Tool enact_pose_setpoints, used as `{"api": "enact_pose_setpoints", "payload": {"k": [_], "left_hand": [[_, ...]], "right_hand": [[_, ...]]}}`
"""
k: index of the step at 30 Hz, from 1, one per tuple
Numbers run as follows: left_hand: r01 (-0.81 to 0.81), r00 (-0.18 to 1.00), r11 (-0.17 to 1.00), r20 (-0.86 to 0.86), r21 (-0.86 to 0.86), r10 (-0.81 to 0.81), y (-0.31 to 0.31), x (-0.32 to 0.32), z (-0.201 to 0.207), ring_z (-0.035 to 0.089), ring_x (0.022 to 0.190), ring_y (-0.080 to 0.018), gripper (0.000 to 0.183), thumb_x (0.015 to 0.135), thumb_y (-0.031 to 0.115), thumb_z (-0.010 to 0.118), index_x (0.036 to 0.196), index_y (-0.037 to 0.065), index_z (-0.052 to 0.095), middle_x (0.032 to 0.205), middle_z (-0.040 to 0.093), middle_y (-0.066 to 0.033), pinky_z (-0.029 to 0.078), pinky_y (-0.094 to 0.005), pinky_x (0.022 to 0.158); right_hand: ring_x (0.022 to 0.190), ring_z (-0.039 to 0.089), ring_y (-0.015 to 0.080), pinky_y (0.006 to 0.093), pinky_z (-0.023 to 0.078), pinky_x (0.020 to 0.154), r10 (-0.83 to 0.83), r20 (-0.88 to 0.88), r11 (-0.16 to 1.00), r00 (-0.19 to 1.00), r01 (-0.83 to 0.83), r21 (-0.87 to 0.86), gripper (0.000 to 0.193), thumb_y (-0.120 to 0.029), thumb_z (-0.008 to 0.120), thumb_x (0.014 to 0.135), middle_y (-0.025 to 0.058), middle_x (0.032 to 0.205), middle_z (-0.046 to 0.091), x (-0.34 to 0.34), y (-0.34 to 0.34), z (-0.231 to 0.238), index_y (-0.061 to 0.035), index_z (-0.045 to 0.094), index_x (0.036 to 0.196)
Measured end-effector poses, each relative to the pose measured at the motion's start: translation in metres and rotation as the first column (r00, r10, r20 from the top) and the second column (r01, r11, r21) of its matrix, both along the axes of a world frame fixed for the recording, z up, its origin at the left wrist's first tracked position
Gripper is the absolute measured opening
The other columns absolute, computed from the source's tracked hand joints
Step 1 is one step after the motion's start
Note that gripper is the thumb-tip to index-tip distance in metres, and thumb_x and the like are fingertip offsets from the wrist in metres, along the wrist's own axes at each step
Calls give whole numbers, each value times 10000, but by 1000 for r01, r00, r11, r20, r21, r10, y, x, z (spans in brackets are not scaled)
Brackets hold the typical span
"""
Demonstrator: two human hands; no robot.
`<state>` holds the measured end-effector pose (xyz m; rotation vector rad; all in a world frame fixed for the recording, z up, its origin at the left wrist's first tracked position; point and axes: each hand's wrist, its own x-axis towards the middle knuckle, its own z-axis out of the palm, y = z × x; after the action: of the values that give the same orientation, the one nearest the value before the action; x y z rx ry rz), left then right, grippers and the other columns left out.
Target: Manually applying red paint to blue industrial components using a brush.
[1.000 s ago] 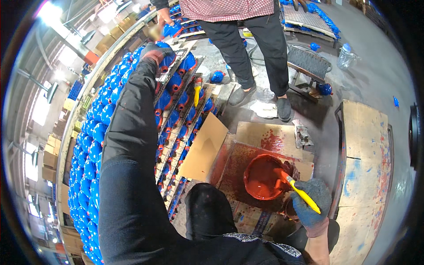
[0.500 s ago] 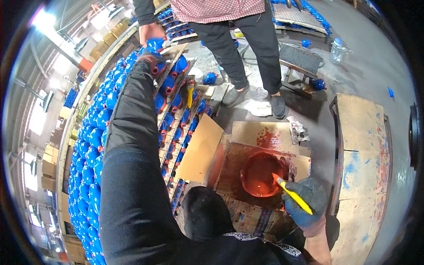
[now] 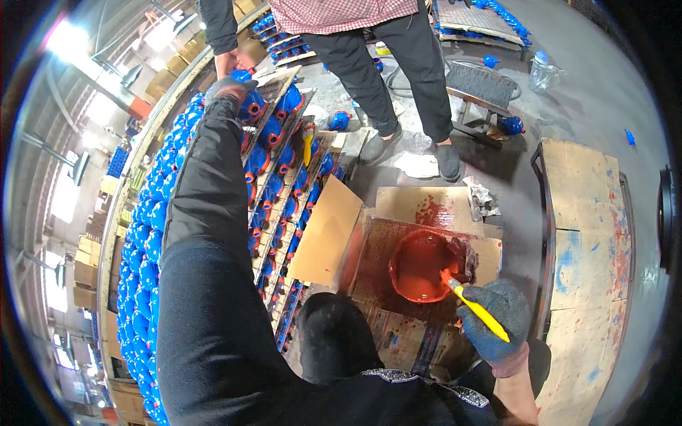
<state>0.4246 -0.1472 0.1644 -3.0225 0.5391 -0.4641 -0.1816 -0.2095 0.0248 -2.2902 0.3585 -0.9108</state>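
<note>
My right hand [image 3: 495, 319], in a dark grey-blue glove, grips a paintbrush with a yellow handle [image 3: 487, 317]. Its red-wet bristles [image 3: 446, 275] rest at the right rim of a round tub of red paint [image 3: 419, 266]. At the upper left my left hand [image 3: 229, 91], gloved and red-stained, reaches far out with the fingers curled at a blue rounded part with a red-rimmed opening [image 3: 252, 108]; its grip is partly hidden. A co-worker's bare hand [image 3: 226, 62] is just beyond it, near another blue part [image 3: 242, 74].
Blue parts fill a slatted rack [image 3: 273, 206] and a tall stack [image 3: 142, 263] at left. Another yellow-handled brush [image 3: 307, 145] lies on the rack. A cardboard sheet [image 3: 325, 231] leans beside the tub. A cardboard-covered bench [image 3: 586, 270] stands at right; a person in dark trousers [image 3: 419, 78] stands ahead.
The brush tip has come down and back slightly against the tub's rim. The co-worker's hand has shifted a little left. My left hand stays beside the rack's top parts.
</note>
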Motion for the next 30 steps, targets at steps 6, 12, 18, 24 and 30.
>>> {"api": "enact_pose_setpoints", "payload": {"k": [6,12,18,24,30], "left_hand": [[632,757,636,176,-444,-629,20,-67,7,635,900,-165,390,859,312,644,1129,32,637,975,689,-110,468,-278,777],[563,4,110,-131,-819,-991,51,-308,-95,622,841,-216,219,827,148,689,1002,24,648,919,643,-107,491,-330,734],[789,22,65,-78,-610,-997,119,-430,-139,637,877,-238,282,807,176,714,1030,18,642,931,641,-140,502,-347,784],[288,80,394,-388,-873,-918,154,-468,-160,624,852,-159,289,836,227,686,1036,23,648,957,644,-85,500,-281,786],[652,391,257,26,-713,-920,191,-420,-225,630,865,-174,209,864,222,622,963,40,644,902,651,-60,516,-304,758]], "right_hand": [[686,555,260,356,442,621,34,62,999,998,-34,2,361,-24,742,653,78,752,583,-16,17,2,-82,698,1007],[674,548,270,362,441,607,-5,86,999,996,9,-48,359,1,735,651,88,740,574,-39,44,5,-80,699,999],[685,571,280,362,454,613,-46,124,976,991,71,-207,305,-2,722,687,98,756,590,-82,82,11,-85,688,978],[919,639,263,335,493,821,-173,98,985,980,174,-1,254,-19,639,814,128,989,675,-109,77,-20,-49,668,1064],[988,635,249,327,501,825,-328,130,931,936,343,-122,276,-69,601,875,123,1143,643,-109,53,-64,-66,633,1149]]}}
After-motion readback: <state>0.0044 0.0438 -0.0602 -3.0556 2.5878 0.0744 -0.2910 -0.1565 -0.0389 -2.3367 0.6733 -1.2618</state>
